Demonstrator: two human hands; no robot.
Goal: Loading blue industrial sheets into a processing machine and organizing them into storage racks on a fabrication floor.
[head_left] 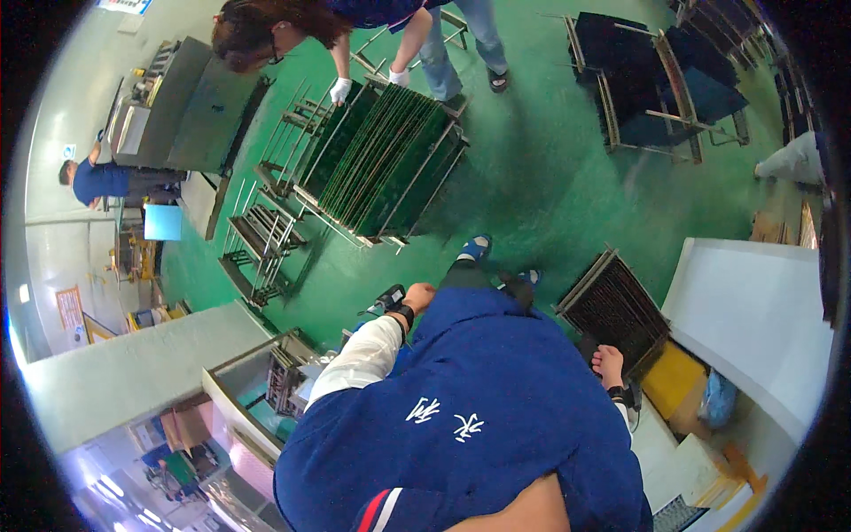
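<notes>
My left hand [418, 297] hangs in front of my dark blue clothing, its fingers curled in, with nothing seen in it. A black strap and a small black device [390, 298] sit at that wrist, below a white sleeve. On the other side, my right hand [607, 363] is loosely closed beside a rack of thin dark panels [616, 306] standing on the floor. No object shows in it. Ahead of me stands a larger metal rack filled with upright green panels [390, 164]. Both my hands are apart from that rack.
A person in white gloves [339, 91] bends over the far side of the green-panel rack. Empty metal frames [257, 232] stand to its left. More dark panel racks [634, 84] are at the far right. A white tabletop [749, 301] lies right; another person [102, 182] stands far left.
</notes>
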